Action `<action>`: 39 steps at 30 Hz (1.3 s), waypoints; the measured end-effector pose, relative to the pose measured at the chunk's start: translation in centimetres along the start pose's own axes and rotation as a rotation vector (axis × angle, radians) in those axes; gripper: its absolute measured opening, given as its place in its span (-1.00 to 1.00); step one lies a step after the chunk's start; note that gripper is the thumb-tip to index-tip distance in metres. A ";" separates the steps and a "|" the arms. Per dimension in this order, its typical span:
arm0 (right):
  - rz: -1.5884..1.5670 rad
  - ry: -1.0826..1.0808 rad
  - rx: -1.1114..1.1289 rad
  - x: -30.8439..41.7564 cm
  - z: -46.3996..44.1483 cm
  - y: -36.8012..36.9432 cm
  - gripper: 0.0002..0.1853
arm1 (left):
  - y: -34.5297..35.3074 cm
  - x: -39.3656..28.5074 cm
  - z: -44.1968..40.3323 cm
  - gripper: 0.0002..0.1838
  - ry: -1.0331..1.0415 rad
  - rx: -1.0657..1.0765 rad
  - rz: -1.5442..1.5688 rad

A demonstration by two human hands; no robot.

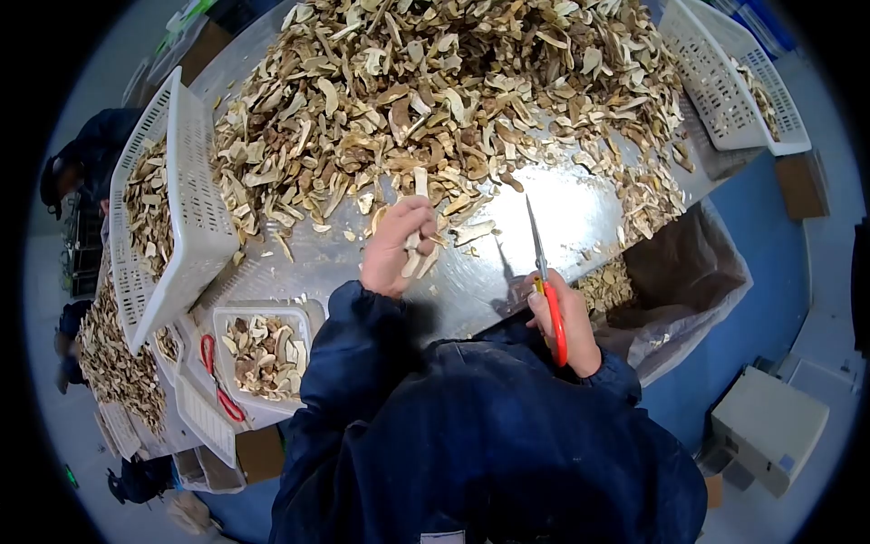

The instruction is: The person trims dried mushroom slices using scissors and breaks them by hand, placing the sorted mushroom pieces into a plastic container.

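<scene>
Dried mushroom slices (362, 109) lie heaped across the metal table (471, 290). My left hand (397, 245) is at the near edge of the heap, its fingers curled around a few pale slices (413, 258). Another pale slice (420, 181) stands just beyond its fingertips. In my right hand (566, 322) are red-handled scissors (555, 319), their blades together and pointing away from me. A single slice (474, 232) lies on the metal between my two hands.
White perforated baskets of slices stand at left (186, 208) and upper right (725, 82). A white tray (263, 313) and second red scissors (215, 376) lie at lower left. A lined bin (693, 272) adjoins the right edge. Other people (100, 150) are at far left.
</scene>
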State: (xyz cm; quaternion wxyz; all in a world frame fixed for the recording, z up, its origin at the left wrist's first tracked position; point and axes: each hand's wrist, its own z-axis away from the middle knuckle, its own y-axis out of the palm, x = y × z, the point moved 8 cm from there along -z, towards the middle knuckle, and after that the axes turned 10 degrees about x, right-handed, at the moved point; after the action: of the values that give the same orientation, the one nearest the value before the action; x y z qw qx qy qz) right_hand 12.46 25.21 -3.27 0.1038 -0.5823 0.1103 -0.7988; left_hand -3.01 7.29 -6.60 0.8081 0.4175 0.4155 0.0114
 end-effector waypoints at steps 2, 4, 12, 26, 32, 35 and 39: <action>0.023 0.009 -0.010 -0.2 0.1 -0.2 -0.67 | 1.6 -0.1 -0.4 -0.89 -0.210 -0.012 -0.554; 0.003 0.022 -0.015 0.0 0.2 -0.3 -0.67 | 4.8 -0.3 -1.3 -0.84 0.228 0.072 -1.316; 0.016 0.026 -0.003 0.2 0.4 -0.7 -0.68 | 5.7 0.9 -3.1 -0.80 0.190 0.057 -1.490; 0.040 -0.067 0.361 2.4 -0.1 3.9 -0.44 | 4.7 -1.7 1.0 -0.71 0.330 -0.042 -0.094; -0.079 -0.115 0.330 2.9 -0.6 4.0 -0.48 | 6.4 0.0 2.4 -0.70 0.470 -0.016 -0.350; -0.216 -0.109 0.301 2.8 -0.7 4.2 -0.55 | 6.4 0.2 2.7 -0.71 0.525 0.018 -0.404; -0.375 0.053 0.320 2.6 -0.1 4.5 -0.62 | 5.7 0.0 2.7 -0.72 0.532 0.036 -0.447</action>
State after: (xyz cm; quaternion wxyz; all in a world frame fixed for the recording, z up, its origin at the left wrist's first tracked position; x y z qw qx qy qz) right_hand 11.73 20.13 -2.27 0.0418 -0.5475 -0.1249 -0.8264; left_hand 0.70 9.25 -1.93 0.6466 0.3130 0.6927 -0.0647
